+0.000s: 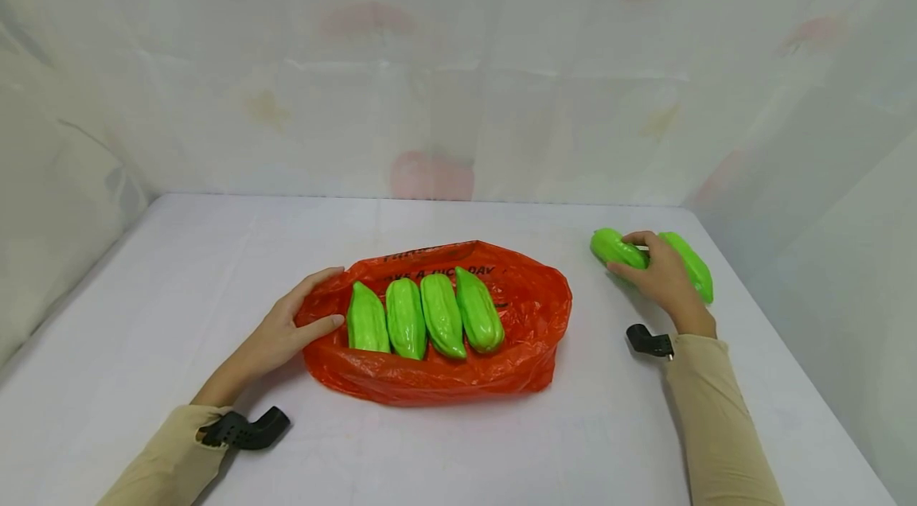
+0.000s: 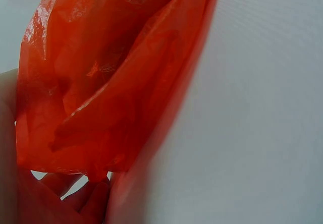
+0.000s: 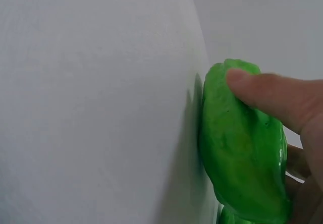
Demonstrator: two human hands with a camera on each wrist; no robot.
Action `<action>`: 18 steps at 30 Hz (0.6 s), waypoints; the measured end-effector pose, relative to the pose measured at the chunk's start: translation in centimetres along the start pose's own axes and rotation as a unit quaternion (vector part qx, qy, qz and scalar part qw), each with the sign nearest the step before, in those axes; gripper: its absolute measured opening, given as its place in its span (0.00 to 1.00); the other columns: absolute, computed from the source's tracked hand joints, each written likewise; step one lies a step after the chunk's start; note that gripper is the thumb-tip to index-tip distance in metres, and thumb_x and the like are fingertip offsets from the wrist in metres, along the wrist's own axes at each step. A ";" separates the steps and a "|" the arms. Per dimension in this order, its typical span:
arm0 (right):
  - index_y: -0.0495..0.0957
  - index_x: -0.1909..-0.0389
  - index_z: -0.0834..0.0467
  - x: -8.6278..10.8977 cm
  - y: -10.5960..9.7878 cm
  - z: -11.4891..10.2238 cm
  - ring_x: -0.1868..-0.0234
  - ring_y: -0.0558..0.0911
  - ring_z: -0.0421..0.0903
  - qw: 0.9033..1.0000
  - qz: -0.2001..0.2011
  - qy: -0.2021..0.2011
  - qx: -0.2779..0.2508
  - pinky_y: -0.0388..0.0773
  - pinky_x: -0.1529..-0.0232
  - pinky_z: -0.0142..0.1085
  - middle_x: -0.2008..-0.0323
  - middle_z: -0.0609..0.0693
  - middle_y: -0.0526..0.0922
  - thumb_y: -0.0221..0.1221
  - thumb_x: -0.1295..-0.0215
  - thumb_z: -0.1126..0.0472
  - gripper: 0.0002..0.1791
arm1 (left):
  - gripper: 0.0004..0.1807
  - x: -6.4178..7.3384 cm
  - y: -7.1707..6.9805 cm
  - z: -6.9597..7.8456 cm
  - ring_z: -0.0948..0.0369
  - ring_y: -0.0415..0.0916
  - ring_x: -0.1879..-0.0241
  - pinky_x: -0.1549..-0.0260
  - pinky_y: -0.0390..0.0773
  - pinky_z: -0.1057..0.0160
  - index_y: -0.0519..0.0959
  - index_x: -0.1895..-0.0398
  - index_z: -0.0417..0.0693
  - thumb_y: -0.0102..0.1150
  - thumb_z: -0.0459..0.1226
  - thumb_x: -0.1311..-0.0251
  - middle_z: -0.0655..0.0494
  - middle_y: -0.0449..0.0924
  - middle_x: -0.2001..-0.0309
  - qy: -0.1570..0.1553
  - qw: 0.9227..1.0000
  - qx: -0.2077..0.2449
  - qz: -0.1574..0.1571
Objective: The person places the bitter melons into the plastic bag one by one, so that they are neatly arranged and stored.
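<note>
A red plastic bag (image 1: 430,379) lies with its mouth open on the white table, black print on its inner back wall. Several glossy green ridged vegetables (image 1: 405,319) lie side by side in it, tips pointing different ways. My left hand (image 1: 294,323) holds the bag's left end, thumb over the near side and fingers at the back rim. At the table's far right, my right hand (image 1: 662,275) grips another green ridged vegetable (image 3: 237,143) between thumb and fingers; it is close over the tabletop. One more green vegetable (image 1: 689,267) lies just right of that hand, partly hidden by it.
The white table (image 1: 215,251) ends at a pale patterned curtain (image 1: 501,92) behind, with more pale sheeting at both sides. Black wrist devices (image 1: 247,428) stick out from both beige sleeves (image 1: 716,410). Table surface shows between the bag and the right hand.
</note>
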State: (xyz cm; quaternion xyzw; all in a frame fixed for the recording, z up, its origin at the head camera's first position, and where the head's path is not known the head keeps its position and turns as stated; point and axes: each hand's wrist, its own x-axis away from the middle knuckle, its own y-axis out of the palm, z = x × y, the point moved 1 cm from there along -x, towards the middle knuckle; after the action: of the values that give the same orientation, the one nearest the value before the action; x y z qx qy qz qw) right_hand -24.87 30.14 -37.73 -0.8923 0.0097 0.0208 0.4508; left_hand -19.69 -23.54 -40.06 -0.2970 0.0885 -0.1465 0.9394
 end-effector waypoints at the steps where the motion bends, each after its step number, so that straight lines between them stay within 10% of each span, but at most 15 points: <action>1: 0.65 0.35 0.67 0.0 0.0 0.0 0.39 0.70 0.65 1.000 0.001 -0.003 0.001 0.67 0.41 0.59 0.35 0.70 0.68 0.65 0.36 0.55 0.34 | 0.35 0.0 0.0 0.0 0.53 0.63 0.33 0.39 0.68 0.40 0.58 0.24 0.60 0.58 0.42 0.32 0.50 0.65 0.28 0.000 1.000 0.001 -0.001; 18: 0.60 0.28 0.62 -0.4 0.7 0.1 0.35 0.68 0.67 0.999 -0.021 -0.007 0.024 0.63 0.36 0.63 0.31 0.72 0.65 0.64 0.35 0.55 0.38 | 0.34 0.0 0.0 0.1 0.48 0.62 0.31 0.38 0.66 0.36 0.58 0.24 0.59 0.58 0.42 0.32 0.49 0.64 0.28 0.000 1.000 0.012 -0.002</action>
State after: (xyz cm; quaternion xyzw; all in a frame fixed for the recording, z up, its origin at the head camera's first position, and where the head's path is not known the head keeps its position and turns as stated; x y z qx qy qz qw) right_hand -25.28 29.83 -38.30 -0.8808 -0.0117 0.0178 0.4729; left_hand -19.66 -23.48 -40.04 -0.2857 0.0867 -0.1491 0.9427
